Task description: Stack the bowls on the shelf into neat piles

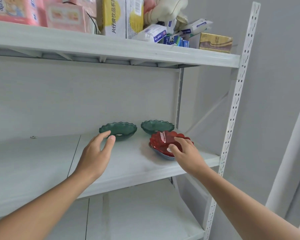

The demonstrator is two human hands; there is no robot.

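On the middle white shelf (42, 161) two green scalloped bowls stand side by side near the back: one on the left (121, 129) and one on the right (155, 126). In front of the right one a red scalloped bowl (160, 142) sits nested in a blue bowl (163, 155), of which only the lower rim shows. My left hand (95, 153) hovers open, its fingertips at the front rim of the left green bowl. My right hand (185, 149) is at the red bowl, thumb inside and fingers over its right rim; a firm grip cannot be made out.
The shelf above (111, 44) is crowded with pink packs, a carton, tissue packets and a gold box. A perforated white upright (235, 101) frames the right side. A lower shelf (137, 213) lies beneath. Grey walls stand behind and to the right.
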